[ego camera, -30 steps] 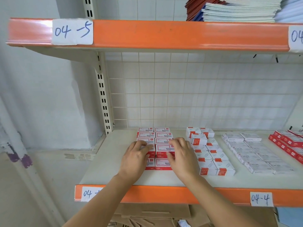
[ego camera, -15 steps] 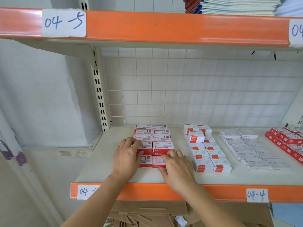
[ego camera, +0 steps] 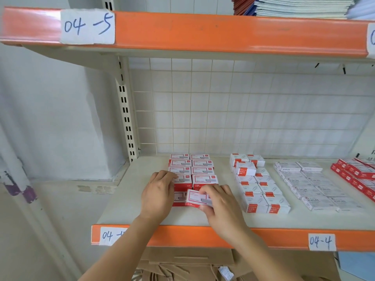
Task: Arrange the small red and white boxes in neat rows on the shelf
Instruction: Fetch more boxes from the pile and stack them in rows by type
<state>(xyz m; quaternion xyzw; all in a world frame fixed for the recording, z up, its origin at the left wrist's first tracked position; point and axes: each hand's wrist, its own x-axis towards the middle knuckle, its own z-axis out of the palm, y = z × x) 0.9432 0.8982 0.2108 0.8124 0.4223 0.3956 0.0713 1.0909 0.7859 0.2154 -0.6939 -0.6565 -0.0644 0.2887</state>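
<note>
Shelf: a flat, pale board [ego camera: 129, 201] with a glossy orange front edge, backed by a white wire grid.
Red and white boxes: small cardboard rectangles [ego camera: 200, 171] laid flat in two columns at the left part of the shelf, running from the grid toward the front edge, their sides touching.
Lifted box: one box [ego camera: 195, 197] of the same kind at the front of the right column, tilted, its left end raised above its neighbour.
Right hand: the hand [ego camera: 221, 207] pinches the lifted box, fingers curled over its top right edge and thumb under its near side.
Left hand: the hand [ego camera: 159, 194] lies on the left column, fingers together and bent over the box tops; it hides most of the front two boxes there.
Neighbouring stock: white boxes with orange corners [ego camera: 257, 191] just to the right, one lying crooked on top; then white boxes [ego camera: 312, 189] and red boxes [ego camera: 357, 175] farther right.
Labels: handwritten paper tags, "04-5" [ego camera: 87, 25] above, "04-4" [ego camera: 321, 241] below.
Upper shelf: stacked notebooks [ego camera: 300, 7].
Below: brown paper bags [ego camera: 190, 262].
</note>
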